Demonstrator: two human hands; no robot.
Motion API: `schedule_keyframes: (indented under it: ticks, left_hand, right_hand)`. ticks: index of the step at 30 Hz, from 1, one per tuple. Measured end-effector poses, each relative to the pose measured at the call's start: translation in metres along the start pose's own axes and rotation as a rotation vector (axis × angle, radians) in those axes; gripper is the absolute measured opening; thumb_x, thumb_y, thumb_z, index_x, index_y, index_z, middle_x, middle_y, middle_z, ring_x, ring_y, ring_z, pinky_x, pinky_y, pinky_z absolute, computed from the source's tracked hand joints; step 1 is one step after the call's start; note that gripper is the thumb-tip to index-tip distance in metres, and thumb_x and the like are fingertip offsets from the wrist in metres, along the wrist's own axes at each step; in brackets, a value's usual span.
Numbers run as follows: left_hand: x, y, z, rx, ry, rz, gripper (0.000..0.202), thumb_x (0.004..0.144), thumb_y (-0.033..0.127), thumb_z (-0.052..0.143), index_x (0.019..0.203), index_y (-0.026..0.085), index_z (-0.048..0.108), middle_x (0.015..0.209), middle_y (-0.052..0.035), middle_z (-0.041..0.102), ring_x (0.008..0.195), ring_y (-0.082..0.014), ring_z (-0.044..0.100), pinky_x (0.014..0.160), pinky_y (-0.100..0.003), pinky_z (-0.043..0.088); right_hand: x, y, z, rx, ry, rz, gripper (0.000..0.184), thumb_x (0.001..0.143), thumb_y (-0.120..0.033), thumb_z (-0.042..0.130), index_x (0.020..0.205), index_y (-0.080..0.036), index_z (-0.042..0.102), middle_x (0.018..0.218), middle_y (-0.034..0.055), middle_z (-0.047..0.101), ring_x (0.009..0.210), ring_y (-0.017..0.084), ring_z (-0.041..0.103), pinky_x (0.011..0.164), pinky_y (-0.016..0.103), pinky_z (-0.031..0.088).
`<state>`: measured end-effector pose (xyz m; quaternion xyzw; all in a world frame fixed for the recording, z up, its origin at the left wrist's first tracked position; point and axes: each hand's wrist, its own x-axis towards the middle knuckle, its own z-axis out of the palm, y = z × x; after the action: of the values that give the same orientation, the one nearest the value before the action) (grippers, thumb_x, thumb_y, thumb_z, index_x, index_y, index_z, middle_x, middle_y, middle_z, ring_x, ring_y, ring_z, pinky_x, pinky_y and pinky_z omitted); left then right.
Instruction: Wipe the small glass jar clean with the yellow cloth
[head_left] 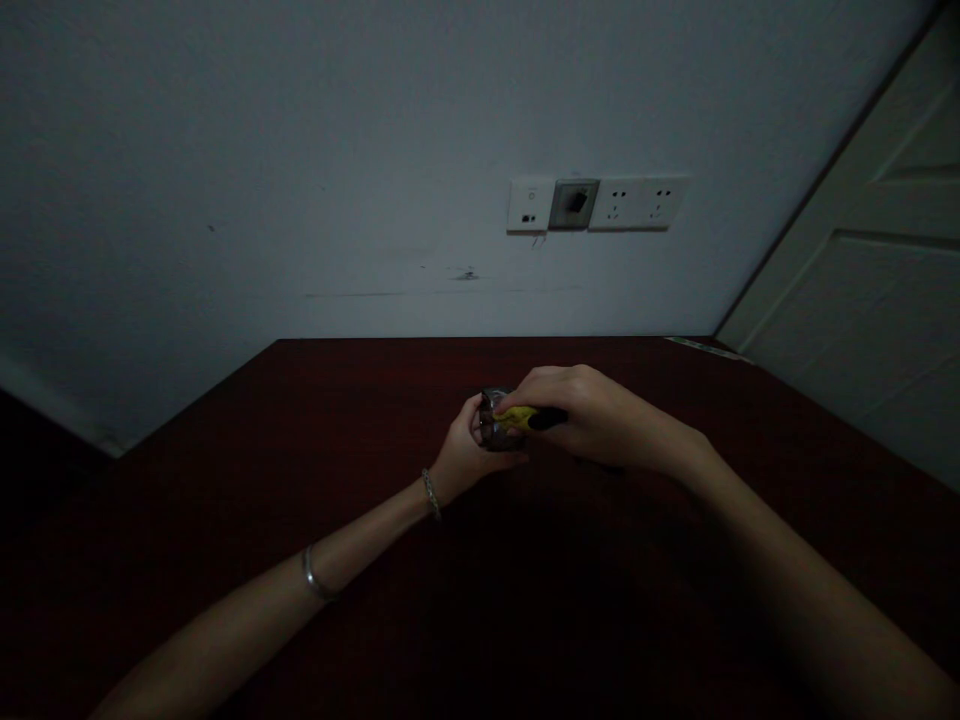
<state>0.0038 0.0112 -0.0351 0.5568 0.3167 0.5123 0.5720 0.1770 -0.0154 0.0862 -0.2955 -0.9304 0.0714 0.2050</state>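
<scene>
Both my hands meet above the middle of a dark red table (300, 470). My left hand (466, 458) is closed around a small dark shiny object (491, 432) that I cannot name in the dim light. My right hand (592, 415) is closed on a tool with a yellow and black handle (529, 417), whose tip lies against that object. Two bracelets sit on my left forearm.
A white wall rises behind the table, with a row of sockets and switches (596, 203). A pale door (862, 270) stands at the right. A thin light strip (705, 347) lies at the table's far right corner.
</scene>
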Motion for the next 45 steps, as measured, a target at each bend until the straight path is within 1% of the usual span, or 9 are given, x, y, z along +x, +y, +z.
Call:
schedule_keyframes:
  ticks: [3,5,9,14,19,28,35,40,45]
  left_hand:
    - [0.000,-0.001,0.000,-0.015,-0.019,-0.029,0.080,0.043,0.008,0.087,0.112,0.017,0.046,0.106,-0.0079,0.063,0.097,-0.0229,0.064,0.087,-0.039,0.052]
    - [-0.001,-0.002,-0.001,-0.030,-0.046,-0.044,0.082,0.044,0.008,0.086,0.114,0.017,0.045,0.108,-0.0087,0.063,0.098,-0.0228,0.064,0.088,-0.039,0.052]
    - [-0.005,-0.003,-0.002,-0.017,-0.077,-0.036,0.085,0.045,0.009,0.087,0.117,0.019,0.043,0.111,-0.0094,0.062,0.101,-0.0237,0.063,0.092,-0.042,0.050]
    - [-0.009,-0.001,0.000,0.060,-0.120,0.002,0.087,0.045,0.010,0.087,0.119,0.018,0.042,0.116,-0.0110,0.059,0.108,-0.0261,0.060,0.095,-0.043,0.048]
    - [-0.008,0.000,0.003,0.058,-0.127,0.030,0.088,0.046,0.011,0.087,0.120,0.019,0.041,0.115,-0.0105,0.059,0.107,-0.0262,0.060,0.093,-0.043,0.049]
    - [-0.005,-0.006,-0.001,0.109,-0.124,0.063,0.084,0.045,0.014,0.087,0.115,0.017,0.042,0.111,-0.0093,0.059,0.103,-0.0258,0.060,0.089,-0.042,0.050]
    - [-0.004,-0.005,-0.001,0.085,-0.115,0.019,0.085,0.043,0.012,0.087,0.115,0.018,0.043,0.110,-0.0084,0.060,0.103,-0.0244,0.060,0.090,-0.041,0.049]
    - [-0.006,-0.004,-0.001,0.000,-0.097,-0.030,0.086,0.045,0.012,0.087,0.118,0.018,0.041,0.111,-0.0091,0.061,0.100,-0.0233,0.062,0.089,-0.040,0.050]
    - [-0.010,0.004,0.001,-0.019,-0.083,-0.049,0.085,0.045,0.009,0.086,0.117,0.016,0.042,0.110,-0.0091,0.061,0.099,-0.0221,0.062,0.090,-0.038,0.049]
  right_hand:
    - [-0.001,-0.004,-0.006,0.065,-0.072,0.008,0.022,0.082,-0.008,0.056,0.094,-0.020,0.072,0.087,0.0028,0.072,0.077,0.014,0.065,0.070,0.025,0.048]
    - [-0.003,-0.004,-0.009,0.116,-0.064,0.013,0.021,0.084,-0.010,0.058,0.095,-0.022,0.071,0.090,0.0012,0.073,0.078,0.013,0.066,0.072,0.024,0.049]
    - [-0.006,0.007,-0.008,0.066,0.075,0.058,0.020,0.085,-0.022,0.062,0.104,-0.021,0.069,0.097,0.0037,0.073,0.086,0.017,0.067,0.077,0.028,0.051]
    - [-0.005,0.024,0.002,-0.017,0.172,0.103,0.025,0.084,-0.016,0.061,0.109,-0.017,0.067,0.106,0.0091,0.072,0.097,0.022,0.066,0.085,0.035,0.050]
    - [-0.001,0.024,0.008,0.109,0.160,0.031,0.020,0.086,-0.021,0.062,0.105,-0.017,0.068,0.100,0.0060,0.073,0.091,0.018,0.066,0.081,0.031,0.050]
    - [0.000,0.012,0.005,0.076,0.031,0.016,0.030,0.080,-0.004,0.056,0.103,-0.017,0.069,0.096,0.0070,0.070,0.088,0.017,0.063,0.078,0.030,0.049]
    - [-0.002,0.003,-0.005,0.101,-0.082,0.004,0.025,0.079,-0.005,0.058,0.097,-0.018,0.070,0.093,0.0043,0.071,0.084,0.015,0.064,0.075,0.025,0.048]
    - [-0.004,0.013,-0.003,0.082,0.114,0.038,0.020,0.085,-0.020,0.062,0.105,-0.017,0.068,0.099,0.0056,0.072,0.089,0.017,0.066,0.080,0.028,0.050]
    - [-0.001,0.023,0.005,0.081,0.198,0.036,0.023,0.085,-0.015,0.062,0.107,-0.012,0.067,0.104,0.0092,0.072,0.095,0.018,0.066,0.085,0.029,0.049]
